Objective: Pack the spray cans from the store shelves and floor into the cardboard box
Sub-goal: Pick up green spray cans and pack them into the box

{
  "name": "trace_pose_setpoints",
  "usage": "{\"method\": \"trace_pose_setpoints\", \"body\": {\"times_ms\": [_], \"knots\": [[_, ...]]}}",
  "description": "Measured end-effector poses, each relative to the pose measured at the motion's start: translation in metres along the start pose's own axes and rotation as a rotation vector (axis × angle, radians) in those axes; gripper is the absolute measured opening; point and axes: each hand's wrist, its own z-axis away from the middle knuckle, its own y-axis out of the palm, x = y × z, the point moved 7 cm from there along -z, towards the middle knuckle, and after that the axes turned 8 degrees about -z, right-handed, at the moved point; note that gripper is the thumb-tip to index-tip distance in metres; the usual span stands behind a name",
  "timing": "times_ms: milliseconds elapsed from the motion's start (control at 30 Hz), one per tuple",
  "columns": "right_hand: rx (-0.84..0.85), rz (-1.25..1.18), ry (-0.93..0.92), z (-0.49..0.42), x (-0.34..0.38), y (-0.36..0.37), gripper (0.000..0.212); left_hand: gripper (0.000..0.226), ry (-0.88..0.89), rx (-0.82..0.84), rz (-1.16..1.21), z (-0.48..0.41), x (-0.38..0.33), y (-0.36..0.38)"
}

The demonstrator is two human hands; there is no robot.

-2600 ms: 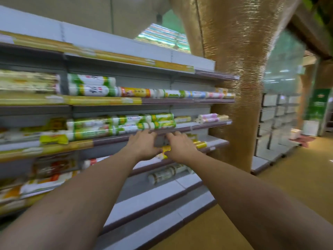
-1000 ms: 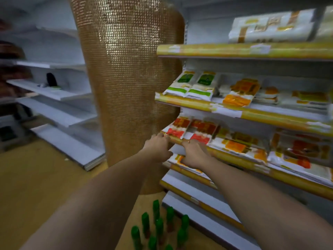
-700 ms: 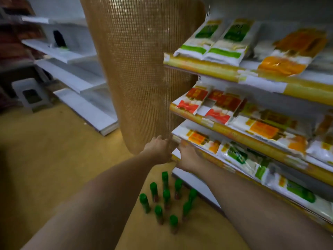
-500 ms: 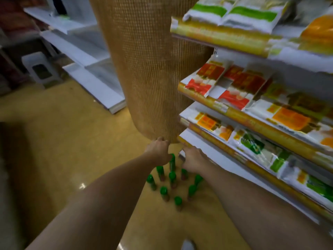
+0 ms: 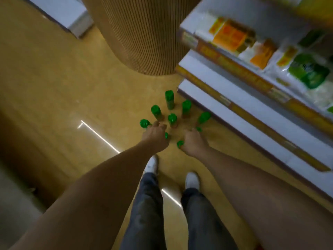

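Though left hand [image 5: 155, 137] and right hand [image 5: 193, 140] show unclear grips, nine spray cans [image 5: 172, 118] stand.

What I've got on, quick rundown from the head cam.
Forearms [image 5: 100, 186] bare from the wrists back to the frame edge. Left hand [image 5: 155, 136] and right hand [image 5: 192, 141] bare as well. Fingers [image 5: 160, 126] motion-blurred, finer detail unreadable. Just behind the fingers, lower in frame: trousers [image 5: 146, 204], dark grey-blue, denim-like, creased down both legs. Under the cuffs: left shoe [image 5: 151, 164], white, rounded toe, closest to the fingers; right shoe [image 5: 192, 180], same white, a bit further back.
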Motion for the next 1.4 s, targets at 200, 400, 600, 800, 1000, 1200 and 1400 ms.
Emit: {"method": "trace_pose_setpoints", "body": {"times_ms": [200,400,600,800,1000,1200,1400], "knots": [[0.067,-0.013,0.102,-0.079,-0.043,0.102,0.052,0.072,0.060,0.138,-0.009,-0.077,0.022,0.099],[0.104,0.152,0.066,-0.155,-0.077,0.192,0.062,0.084,0.010,0.139,-0.085,-0.148,0.051,0.188],[0.040,0.206,0.049,-0.207,-0.107,0.240,0.049,0.102,0.016,0.167,-0.048,-0.207,0.054,0.254],[-0.005,0.204,-0.022,-0.221,-0.105,0.234,0.030,0.047,0.074,0.001,0.039,-0.224,0.051,0.255],[0.021,0.186,-0.031,-0.188,-0.082,0.191,0.027,0.058,0.068,0.025,0.082,-0.189,0.051,0.207],[-0.001,0.217,-0.057,-0.133,-0.041,0.117,0.020,0.058,0.068,0.007,0.098,-0.128,0.037,0.115],[0.015,0.220,-0.112,-0.068,0.011,0.019,0.021,0.053,0.046,-0.080,0.103,-0.057,0.020,-0.007]]}}
